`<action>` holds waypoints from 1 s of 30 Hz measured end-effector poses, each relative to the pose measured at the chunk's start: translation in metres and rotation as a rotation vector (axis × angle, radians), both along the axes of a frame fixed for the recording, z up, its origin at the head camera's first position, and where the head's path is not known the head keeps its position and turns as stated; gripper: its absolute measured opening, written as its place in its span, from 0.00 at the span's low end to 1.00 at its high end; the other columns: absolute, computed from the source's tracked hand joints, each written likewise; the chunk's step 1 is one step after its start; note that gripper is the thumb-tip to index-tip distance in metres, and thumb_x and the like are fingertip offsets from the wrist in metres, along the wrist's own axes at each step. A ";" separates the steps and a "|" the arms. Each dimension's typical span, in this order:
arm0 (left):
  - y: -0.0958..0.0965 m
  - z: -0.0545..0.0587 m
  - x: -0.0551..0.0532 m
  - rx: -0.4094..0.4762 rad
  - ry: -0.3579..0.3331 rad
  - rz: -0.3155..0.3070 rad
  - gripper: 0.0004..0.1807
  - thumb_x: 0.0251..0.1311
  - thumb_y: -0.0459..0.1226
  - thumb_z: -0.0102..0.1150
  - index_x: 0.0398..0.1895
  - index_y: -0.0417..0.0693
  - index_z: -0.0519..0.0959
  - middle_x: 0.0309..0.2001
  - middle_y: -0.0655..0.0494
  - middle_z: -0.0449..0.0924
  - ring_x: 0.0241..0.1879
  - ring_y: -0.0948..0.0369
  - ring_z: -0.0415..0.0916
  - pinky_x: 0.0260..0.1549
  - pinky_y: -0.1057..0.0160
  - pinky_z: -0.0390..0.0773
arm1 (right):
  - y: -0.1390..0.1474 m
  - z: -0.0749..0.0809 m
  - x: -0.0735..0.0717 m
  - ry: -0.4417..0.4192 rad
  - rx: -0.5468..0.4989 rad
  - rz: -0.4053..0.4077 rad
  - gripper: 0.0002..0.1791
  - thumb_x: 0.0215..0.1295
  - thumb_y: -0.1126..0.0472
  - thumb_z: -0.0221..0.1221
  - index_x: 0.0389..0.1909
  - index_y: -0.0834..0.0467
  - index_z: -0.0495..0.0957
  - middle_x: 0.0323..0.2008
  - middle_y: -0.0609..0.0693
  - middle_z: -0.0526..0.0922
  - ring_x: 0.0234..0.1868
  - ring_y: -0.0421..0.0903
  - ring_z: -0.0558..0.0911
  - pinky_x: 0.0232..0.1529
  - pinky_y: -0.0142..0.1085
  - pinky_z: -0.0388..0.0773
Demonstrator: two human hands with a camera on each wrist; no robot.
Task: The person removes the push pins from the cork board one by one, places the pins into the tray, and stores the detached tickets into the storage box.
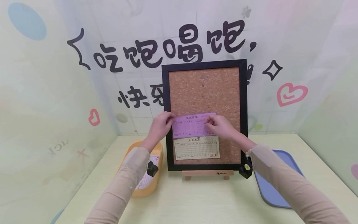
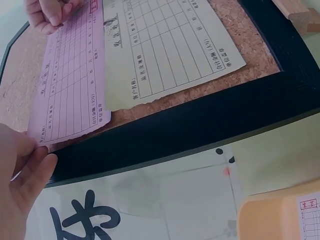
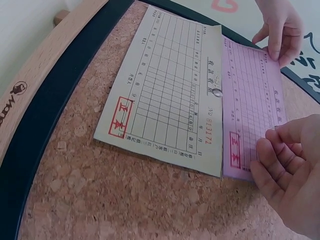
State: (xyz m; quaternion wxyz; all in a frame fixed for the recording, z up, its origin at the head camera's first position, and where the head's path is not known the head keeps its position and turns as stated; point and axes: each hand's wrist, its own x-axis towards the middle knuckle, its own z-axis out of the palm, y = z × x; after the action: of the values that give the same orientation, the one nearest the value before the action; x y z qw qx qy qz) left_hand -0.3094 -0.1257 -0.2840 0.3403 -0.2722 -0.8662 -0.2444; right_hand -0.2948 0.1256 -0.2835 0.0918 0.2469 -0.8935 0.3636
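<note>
A pink receipt slip (image 1: 185, 127) lies against the cork board (image 1: 204, 90), just above a pale yellow receipt slip (image 1: 195, 149). My left hand (image 1: 161, 124) pinches the pink slip's upper left corner by the board's black frame. Over the right part of that slip is my right hand (image 1: 221, 127), thumb and forefinger pinched together in front of the paper. Between these fingertips a tiny thing, seemingly a pushpin, barely shows in the right wrist view. A silvery pushpin (image 3: 217, 92) sits at the yellow slip's top edge.
The board stands upright on a small wooden easel (image 1: 207, 173). To the left, an orange-yellow tray (image 1: 144, 193) contains printed slips (image 1: 146, 180). A blue tray (image 1: 275, 194) lies on the right, partly behind my right sleeve. A printed wall covering rises behind.
</note>
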 end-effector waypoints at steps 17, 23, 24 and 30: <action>-0.031 0.003 0.009 0.200 -0.028 0.021 0.05 0.54 0.26 0.56 0.33 0.38 0.80 0.33 0.47 0.81 0.30 0.57 0.77 0.28 0.62 0.78 | 0.040 -0.002 0.014 0.080 0.061 -0.021 0.04 0.62 0.65 0.53 0.33 0.61 0.76 0.25 0.50 0.77 0.24 0.43 0.71 0.26 0.34 0.69; -0.051 -0.001 0.014 0.253 -0.085 0.062 0.06 0.55 0.26 0.55 0.35 0.37 0.79 0.33 0.45 0.81 0.30 0.56 0.77 0.26 0.64 0.79 | 0.061 -0.005 0.017 0.095 0.055 -0.029 0.04 0.61 0.68 0.53 0.32 0.65 0.75 0.23 0.51 0.76 0.23 0.43 0.70 0.25 0.33 0.69; -0.054 -0.002 0.016 0.267 -0.098 0.066 0.06 0.55 0.26 0.55 0.35 0.36 0.79 0.34 0.45 0.81 0.30 0.56 0.77 0.26 0.65 0.79 | 0.065 -0.006 0.018 0.088 0.047 -0.023 0.04 0.61 0.69 0.52 0.32 0.65 0.75 0.23 0.52 0.75 0.23 0.43 0.69 0.24 0.32 0.69; -0.074 -0.004 0.030 0.335 -0.152 0.077 0.07 0.56 0.26 0.54 0.37 0.34 0.78 0.34 0.43 0.80 0.31 0.55 0.76 0.24 0.72 0.78 | 0.087 -0.011 0.027 0.047 0.039 -0.023 0.04 0.62 0.69 0.52 0.34 0.66 0.73 0.23 0.52 0.74 0.24 0.44 0.69 0.25 0.31 0.71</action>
State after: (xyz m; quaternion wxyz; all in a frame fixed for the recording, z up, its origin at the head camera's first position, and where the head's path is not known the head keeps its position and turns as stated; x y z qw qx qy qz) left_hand -0.2790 -0.1996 -0.2877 0.3236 -0.1594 -0.8464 -0.3918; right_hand -0.2675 0.2131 -0.2950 0.1120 0.2468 -0.9009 0.3391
